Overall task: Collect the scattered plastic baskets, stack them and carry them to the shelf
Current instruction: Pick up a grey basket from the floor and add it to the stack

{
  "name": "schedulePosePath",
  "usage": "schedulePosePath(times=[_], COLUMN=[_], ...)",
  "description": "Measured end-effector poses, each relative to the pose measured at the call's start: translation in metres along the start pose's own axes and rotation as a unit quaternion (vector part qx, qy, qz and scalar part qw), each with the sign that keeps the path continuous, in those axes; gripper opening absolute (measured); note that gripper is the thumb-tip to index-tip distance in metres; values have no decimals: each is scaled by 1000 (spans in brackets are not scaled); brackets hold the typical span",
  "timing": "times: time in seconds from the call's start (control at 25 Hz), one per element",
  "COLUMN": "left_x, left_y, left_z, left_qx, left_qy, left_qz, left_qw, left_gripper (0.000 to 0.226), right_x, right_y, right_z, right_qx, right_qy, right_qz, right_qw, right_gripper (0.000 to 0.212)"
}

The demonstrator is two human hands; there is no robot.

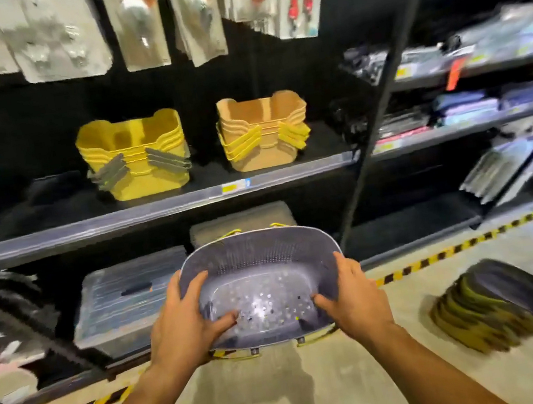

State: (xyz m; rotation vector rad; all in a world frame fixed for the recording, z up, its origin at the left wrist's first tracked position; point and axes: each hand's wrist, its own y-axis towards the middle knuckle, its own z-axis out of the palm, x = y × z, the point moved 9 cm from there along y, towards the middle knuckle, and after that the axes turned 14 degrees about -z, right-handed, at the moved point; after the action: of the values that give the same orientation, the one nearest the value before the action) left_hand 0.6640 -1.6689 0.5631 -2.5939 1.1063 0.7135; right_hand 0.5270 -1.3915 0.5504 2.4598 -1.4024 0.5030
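I hold a grey perforated plastic basket (261, 271) with yellow handles in front of me, above the floor, its open side tilted toward me. My left hand (182, 321) grips its left rim, thumb inside. My right hand (352, 296) grips its right rim the same way. On the shelf board (155, 208) ahead stand a stack of yellow baskets (135, 155) with grey handles and a stack of tan baskets (263, 131) with yellow handles. A tilted stack of grey baskets (498, 302) lies on the floor at the right.
Clear lidded bins (124, 299) sit on the bottom shelf at the left. Packaged goods (141, 23) hang above the shelf. A black upright post (380, 115) divides the shelving; the right bay holds flat packets. Yellow-black tape (439, 255) runs along the concrete floor.
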Motion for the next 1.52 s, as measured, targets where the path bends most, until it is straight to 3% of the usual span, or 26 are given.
schedulePosePath(times=[0.24,0.36,0.68,1.08,1.52], left_x=[-195,-269,-418,-585,-717], left_y=[-72,-105,-178,-143,-103], left_z=[125,172,271,412,535], left_qx=[101,140,263,305,311], left_qy=[-14,-32,-52,6,60], left_qz=[126,181,301,366,384], left_qw=[987,973,915,879,867], left_gripper=[102,110,104,113,98], right_x=[-193,-255,-375,-524,-692], right_y=[-124,-179,-281,-230,-147], right_z=[-101,-136,-176,-223,-249], right_qx=[-65,-98,-147,-182,-103], right_qy=[-14,-10,6,-12,-25], right_qz=[157,221,365,422,441], right_qw=[985,970,919,888,891], right_gripper=[91,92,98,102,100])
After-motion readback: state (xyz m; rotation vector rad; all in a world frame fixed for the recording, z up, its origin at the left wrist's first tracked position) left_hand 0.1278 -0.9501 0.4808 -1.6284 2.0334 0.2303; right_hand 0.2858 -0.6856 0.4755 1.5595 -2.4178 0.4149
